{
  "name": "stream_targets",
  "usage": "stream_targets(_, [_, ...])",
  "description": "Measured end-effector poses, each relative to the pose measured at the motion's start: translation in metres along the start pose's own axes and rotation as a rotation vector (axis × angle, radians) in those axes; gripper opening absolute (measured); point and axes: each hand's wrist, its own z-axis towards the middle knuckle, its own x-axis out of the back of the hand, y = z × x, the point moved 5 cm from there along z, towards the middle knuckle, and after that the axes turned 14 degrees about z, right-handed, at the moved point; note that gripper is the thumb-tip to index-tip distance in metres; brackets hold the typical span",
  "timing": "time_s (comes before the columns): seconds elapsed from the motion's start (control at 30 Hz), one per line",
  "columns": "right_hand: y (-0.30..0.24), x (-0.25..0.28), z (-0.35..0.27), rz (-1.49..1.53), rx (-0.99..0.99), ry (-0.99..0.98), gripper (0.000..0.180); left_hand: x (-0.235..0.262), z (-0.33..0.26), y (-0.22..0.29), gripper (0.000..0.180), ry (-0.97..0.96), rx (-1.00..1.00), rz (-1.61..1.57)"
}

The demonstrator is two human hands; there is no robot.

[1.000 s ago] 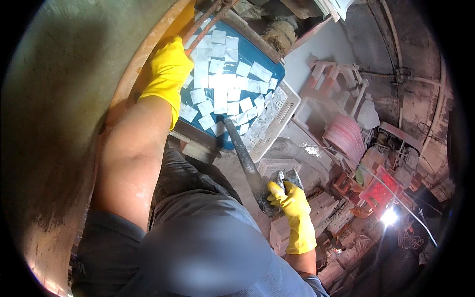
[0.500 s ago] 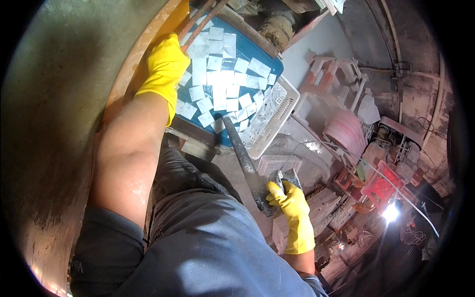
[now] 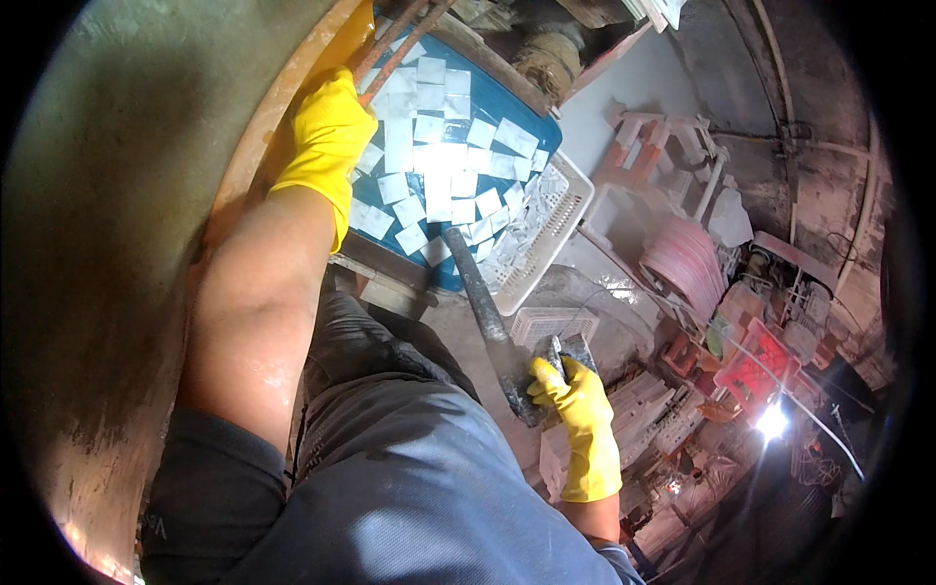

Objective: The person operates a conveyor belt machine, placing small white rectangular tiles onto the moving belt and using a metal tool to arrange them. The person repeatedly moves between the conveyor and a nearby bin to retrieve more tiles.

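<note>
My left hand [image 3: 334, 125], in a yellow rubber glove, is closed around two rusty metal rods [image 3: 398, 57] at the upper left. Beside it lies a blue board [image 3: 487, 90] bearing several white and grey square and oblong tiles [image 3: 429, 128]. My right hand [image 3: 582, 419], gloved in yellow too, is closed at a grey metal piece [image 3: 577, 348] by the lower end of a dark pipe [image 3: 485, 317]. What its fingers wrap round is mostly hidden. That pipe slants up to the near edge of the board.
A white perforated plastic basket [image 3: 549, 246] with pale pieces stands against the board's right side. On the right are a red crate [image 3: 759, 366], a bright lamp [image 3: 772, 421], stacked pale slabs [image 3: 634, 414] and a hanging cable [image 3: 824, 426]. A large curved surface [image 3: 97, 195] fills the left.
The view has shifted slightly, so the board and basket appear a little further right. Both hands keep their holds, and the tiles lie in the same arrangement.
</note>
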Motion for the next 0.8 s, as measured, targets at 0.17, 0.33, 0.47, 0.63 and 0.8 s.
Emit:
stream_targets(0.17, [-0.007,0.001,0.001,-0.016,0.011,0.016,0.064,0.006,-0.001,0.001,0.064,-0.067,0.02,0.022])
stream_targets(0.33, [-0.011,0.001,0.004,-0.012,0.017,0.0,0.062,0.017,-0.003,0.004,0.067,-0.119,0.027,0.031])
stream_targets(0.47, [-0.018,0.0,0.005,-0.015,0.016,-0.001,0.06,0.014,-0.002,0.001,0.065,-0.118,0.038,0.018])
stream_targets(0.63, [-0.024,0.001,0.013,-0.023,0.027,-0.003,0.059,0.012,0.0,-0.001,0.063,-0.078,0.015,-0.006])
stream_targets(0.8, [-0.037,-0.001,0.016,-0.038,0.025,0.009,0.058,0.011,0.002,-0.003,0.065,-0.097,0.037,0.007])
